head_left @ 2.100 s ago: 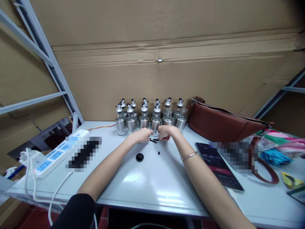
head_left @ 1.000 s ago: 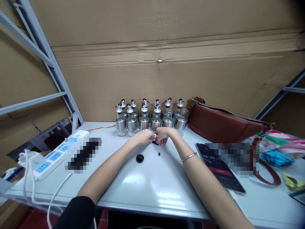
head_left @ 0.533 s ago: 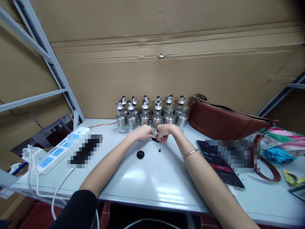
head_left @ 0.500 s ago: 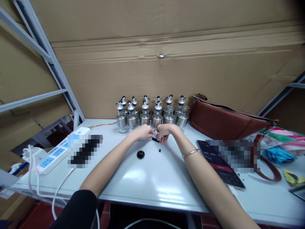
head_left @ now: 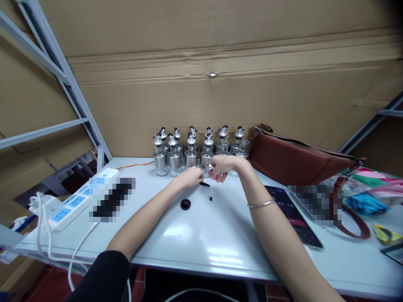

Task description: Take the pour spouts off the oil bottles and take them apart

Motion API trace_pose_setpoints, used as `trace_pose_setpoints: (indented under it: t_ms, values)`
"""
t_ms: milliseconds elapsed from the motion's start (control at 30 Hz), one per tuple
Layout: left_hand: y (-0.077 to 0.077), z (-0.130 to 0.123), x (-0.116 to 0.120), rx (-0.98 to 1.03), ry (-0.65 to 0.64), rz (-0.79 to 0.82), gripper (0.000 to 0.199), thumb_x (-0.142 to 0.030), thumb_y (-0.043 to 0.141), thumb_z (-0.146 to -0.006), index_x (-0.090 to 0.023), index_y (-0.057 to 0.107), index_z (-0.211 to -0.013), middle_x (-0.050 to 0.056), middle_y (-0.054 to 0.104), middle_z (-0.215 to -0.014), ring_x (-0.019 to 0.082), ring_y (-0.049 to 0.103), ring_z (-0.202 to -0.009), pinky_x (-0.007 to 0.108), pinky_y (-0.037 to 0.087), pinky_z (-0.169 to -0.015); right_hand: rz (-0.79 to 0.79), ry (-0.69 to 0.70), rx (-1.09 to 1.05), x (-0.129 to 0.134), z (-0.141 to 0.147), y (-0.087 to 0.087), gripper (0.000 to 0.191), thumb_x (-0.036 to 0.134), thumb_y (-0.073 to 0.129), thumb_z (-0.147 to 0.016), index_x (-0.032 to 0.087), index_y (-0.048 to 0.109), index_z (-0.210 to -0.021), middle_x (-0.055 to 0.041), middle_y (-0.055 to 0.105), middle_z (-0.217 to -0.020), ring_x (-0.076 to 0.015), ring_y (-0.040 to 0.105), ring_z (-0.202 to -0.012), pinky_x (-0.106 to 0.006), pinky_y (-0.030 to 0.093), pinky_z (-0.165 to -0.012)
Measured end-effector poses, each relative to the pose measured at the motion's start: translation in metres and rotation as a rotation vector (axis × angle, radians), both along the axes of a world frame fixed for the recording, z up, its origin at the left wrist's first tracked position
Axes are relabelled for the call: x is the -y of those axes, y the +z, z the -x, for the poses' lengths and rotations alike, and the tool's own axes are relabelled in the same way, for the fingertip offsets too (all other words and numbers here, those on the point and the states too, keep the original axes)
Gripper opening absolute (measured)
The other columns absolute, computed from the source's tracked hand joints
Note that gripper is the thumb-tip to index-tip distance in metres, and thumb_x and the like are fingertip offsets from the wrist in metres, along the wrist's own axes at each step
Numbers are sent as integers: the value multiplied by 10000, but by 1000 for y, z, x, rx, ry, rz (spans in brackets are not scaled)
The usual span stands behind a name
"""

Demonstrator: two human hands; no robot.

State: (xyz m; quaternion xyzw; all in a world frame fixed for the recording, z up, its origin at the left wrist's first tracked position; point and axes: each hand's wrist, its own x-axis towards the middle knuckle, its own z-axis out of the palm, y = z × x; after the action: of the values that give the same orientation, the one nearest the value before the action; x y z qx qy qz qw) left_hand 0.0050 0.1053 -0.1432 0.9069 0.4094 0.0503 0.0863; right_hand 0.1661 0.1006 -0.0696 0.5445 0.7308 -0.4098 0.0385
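Note:
Fingers curled, my left hand [head_left: 191, 177] is closed on one end of a small black strip [head_left: 205, 184], which points right from the fingertips. Just to the right and slightly higher, my right hand [head_left: 223, 166] pinches a small silver pourer part [head_left: 210, 167]; its fingers hide most of it. Nearer me on the table lie a round, stepped black stopper [head_left: 185, 204] and a tiny black plug [head_left: 210, 198]. Behind the hands stand two rows of glass bottles with metal sleeves [head_left: 174, 160], most topped with silver and black pourers. Two front-right bottles [head_left: 242, 153] have bare necks.
A brown leather bag [head_left: 299, 157] stands at the back right, with a tablet showing a timer [head_left: 289, 214] before it. On the left lie a white power strip [head_left: 78, 199] and cables. A cardboard wall [head_left: 189, 96] closes off the back of the white table [head_left: 176, 247].
My hands have moved apart. My right hand has gone up and right with the silver part, while my left hand stays low by the black strip, which has turned slightly.

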Motion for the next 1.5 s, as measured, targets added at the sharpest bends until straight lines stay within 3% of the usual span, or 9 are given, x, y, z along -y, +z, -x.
trace_pose_setpoints:
  t_ms: [200, 567, 867, 1133, 1300, 1400, 1500]
  values:
    - [0, 0, 1, -16, 6, -8, 190, -263, 573, -810, -146, 694, -898, 89, 704, -862, 216, 645, -811, 267, 461, -706, 6, -2, -10, -2, 1, -3, 179, 159, 719, -668, 82, 569, -728, -78, 668, -741, -172, 674, -672, -309, 587, -663]
    - [0, -2, 7, -65, 116, -80, 166, -187, 537, -813, -133, 694, -806, 127, 689, -833, 241, 653, -850, 283, 479, -738, 4, 2, 8, 0, 4, -2, 59, 104, 612, -750, 78, 559, -748, -85, 664, -756, -155, 666, -675, -292, 587, -652]
    - [-3, -3, 5, 5, 38, -64, 150, -174, 535, -843, -160, 672, -904, 77, 693, -946, 202, 645, -919, 248, 475, -781, 4, 18, 1, -3, 3, -4, 112, 127, 648, -726, 86, 564, -787, -76, 666, -765, -147, 666, -677, -271, 588, -639]
    - [-8, -4, 2, 42, 20, -78, 162, -145, 530, -837, -158, 658, -935, 86, 686, -963, 202, 638, -954, 256, 474, -825, 79, -7, 5, -7, 5, -16, 214, 162, 679, -686, 69, 575, -847, -100, 676, -781, -165, 672, -694, -269, 587, -626]
    - [-13, -6, 2, 55, 28, -94, 154, -179, 523, -855, -144, 652, -931, 112, 677, -971, 220, 638, -953, 281, 475, -827, 91, -4, 14, -12, 10, -28, 162, 142, 651, -681, 64, 595, -811, -105, 681, -787, -180, 672, -733, -280, 584, -639]
    - [-8, -4, 2, 71, 37, -101, 149, -160, 543, -834, -129, 647, -937, 118, 674, -962, 227, 637, -934, 287, 474, -805, 87, -6, 27, -14, 10, -30, 142, 150, 648, -680, 66, 603, -784, -113, 681, -799, -196, 671, -741, -307, 582, -638]
    - [11, 1, 4, 113, 25, -109, 178, -173, 549, -831, -132, 632, -983, 90, 674, -935, 199, 630, -884, 267, 469, -771, 60, -6, 10, -10, 8, -22, 153, 169, 651, -687, 81, 603, -802, -111, 686, -832, -189, 671, -763, -302, 575, -672]
